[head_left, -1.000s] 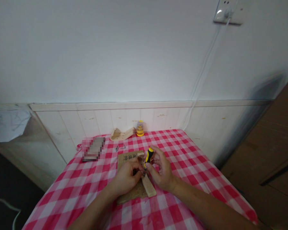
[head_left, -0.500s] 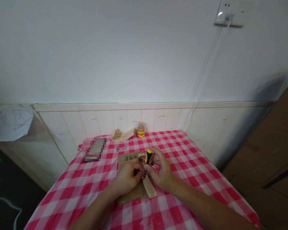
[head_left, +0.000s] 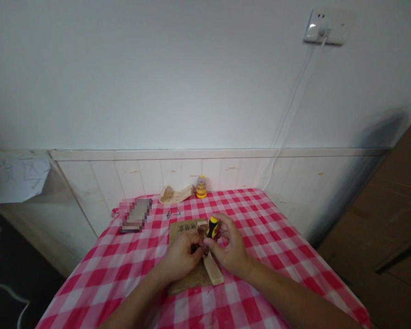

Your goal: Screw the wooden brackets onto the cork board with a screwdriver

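A screwdriver [head_left: 212,227] with a yellow and black handle is held upright, leaning slightly, in the fingers of my right hand [head_left: 232,246]. Its tip points down at a pale wooden piece [head_left: 213,270], which lies slantwise over a brown board [head_left: 188,285] with dark writing along its far edge. My left hand [head_left: 184,255] is closed in a pinch beside the tip, against the wooden piece. Whatever sits between those fingertips is too small and too covered to name.
A red and white checked cloth [head_left: 274,256] covers the table. Toward the wall are a curved wooden part [head_left: 174,196], a yellow-based bit case [head_left: 201,187] and some small metal pieces [head_left: 169,214]. A blurred-out flat object [head_left: 137,215] lies at left.
The screwdriver handle leans a little more to the right. Both hands stay in place at the wooden piece, and the whole view has shifted down slightly.
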Tool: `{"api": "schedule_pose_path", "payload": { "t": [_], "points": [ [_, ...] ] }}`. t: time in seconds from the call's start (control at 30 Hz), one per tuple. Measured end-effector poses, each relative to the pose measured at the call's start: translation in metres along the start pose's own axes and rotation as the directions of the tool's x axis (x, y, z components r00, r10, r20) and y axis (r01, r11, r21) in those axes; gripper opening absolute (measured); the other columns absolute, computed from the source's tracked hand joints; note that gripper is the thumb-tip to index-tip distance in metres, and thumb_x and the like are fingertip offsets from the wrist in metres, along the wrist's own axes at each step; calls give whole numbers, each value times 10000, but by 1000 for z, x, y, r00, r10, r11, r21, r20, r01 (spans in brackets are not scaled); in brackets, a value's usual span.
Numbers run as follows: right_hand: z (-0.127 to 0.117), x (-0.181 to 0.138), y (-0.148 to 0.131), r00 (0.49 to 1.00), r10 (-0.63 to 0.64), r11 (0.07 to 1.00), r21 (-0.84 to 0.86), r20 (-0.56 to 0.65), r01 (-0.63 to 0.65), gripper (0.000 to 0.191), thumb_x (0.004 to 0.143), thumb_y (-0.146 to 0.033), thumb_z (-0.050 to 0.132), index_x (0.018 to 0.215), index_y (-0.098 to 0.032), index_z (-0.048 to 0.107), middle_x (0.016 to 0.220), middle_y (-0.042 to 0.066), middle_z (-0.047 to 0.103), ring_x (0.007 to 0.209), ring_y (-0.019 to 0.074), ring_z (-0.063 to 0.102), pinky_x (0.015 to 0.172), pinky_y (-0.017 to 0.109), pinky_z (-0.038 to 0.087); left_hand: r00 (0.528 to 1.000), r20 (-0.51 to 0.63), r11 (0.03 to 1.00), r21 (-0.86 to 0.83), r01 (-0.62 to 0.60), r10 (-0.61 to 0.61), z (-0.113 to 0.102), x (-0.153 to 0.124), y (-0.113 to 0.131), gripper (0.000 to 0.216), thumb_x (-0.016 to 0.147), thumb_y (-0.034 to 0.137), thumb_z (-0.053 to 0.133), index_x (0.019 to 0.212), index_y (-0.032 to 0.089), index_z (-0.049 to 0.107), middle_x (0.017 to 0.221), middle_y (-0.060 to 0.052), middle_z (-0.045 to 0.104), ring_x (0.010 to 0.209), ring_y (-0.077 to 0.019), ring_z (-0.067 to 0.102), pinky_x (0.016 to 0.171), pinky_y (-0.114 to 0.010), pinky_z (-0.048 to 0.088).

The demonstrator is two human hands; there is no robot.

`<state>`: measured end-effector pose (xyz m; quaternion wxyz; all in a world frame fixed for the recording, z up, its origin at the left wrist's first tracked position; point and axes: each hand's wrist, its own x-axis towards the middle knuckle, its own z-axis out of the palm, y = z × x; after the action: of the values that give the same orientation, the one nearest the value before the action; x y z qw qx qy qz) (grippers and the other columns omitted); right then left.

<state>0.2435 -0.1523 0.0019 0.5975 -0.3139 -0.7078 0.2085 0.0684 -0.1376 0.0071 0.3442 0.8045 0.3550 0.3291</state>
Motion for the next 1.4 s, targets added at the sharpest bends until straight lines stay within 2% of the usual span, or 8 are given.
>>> {"api": "schedule_pose_path", "payload": {
  "t": [0.2, 0.43, 0.9, 1.07, 1.4],
  "points": [
    [-3, -2, 2, 1000, -19, 1000, -23, -17, 19, 548, 847, -175, 685, 1346, -268, 478, 1020, 59, 730, 800, 202, 729, 703, 329, 628, 1000, 24, 1000, 6, 2, -2, -1, 0, 0, 207, 884, 175, 560, 732, 191, 699, 893, -58, 717, 884, -213, 655, 798, -316, 493],
    [-4, 0, -3, 998, 14, 998, 57, -65, -10, 535, 913, -213, 641, 1407, -267, 442, 1053, 79, 722, 858, 207, 736, 776, 351, 638, 997, 76, 996, 77, -39, 33, -2, 1, -2, 245, 864, 119, 530, 749, 211, 726, 939, -60, 724, 942, -226, 644, 876, -345, 490],
    [-4, -3, 1, 1000, 3, 999, 42, -30, -2, 532, 921, -249, 647, 1413, -270, 447, 1030, 74, 731, 835, 204, 738, 774, 354, 639, 999, 22, 997, 72, -25, 23, 0, 1, -1, 231, 832, 122, 542, 756, 224, 735, 861, -50, 722, 879, -224, 648, 864, -336, 514],
    [-3, -4, 2, 1000, 18, 999, 30, -17, -17, 530, 924, -262, 646, 1413, -269, 440, 1002, 72, 730, 831, 211, 742, 749, 345, 640, 1000, 23, 999, 47, -16, 15, 0, 1, -1, 235, 832, 111, 526, 707, 203, 702, 872, -58, 713, 877, -217, 651, 822, -320, 507],
    [-5, -5, 2, 998, -14, 995, 97, 65, 8, 527, 993, -339, 564, 1471, -254, 362, 1086, 117, 722, 922, 233, 746, 791, 376, 633, 1000, 20, 1000, 15, -11, 11, 2, 1, -4, 236, 820, 72, 517, 694, 193, 677, 899, -58, 723, 912, -213, 670, 849, -326, 499]
  ]
}}
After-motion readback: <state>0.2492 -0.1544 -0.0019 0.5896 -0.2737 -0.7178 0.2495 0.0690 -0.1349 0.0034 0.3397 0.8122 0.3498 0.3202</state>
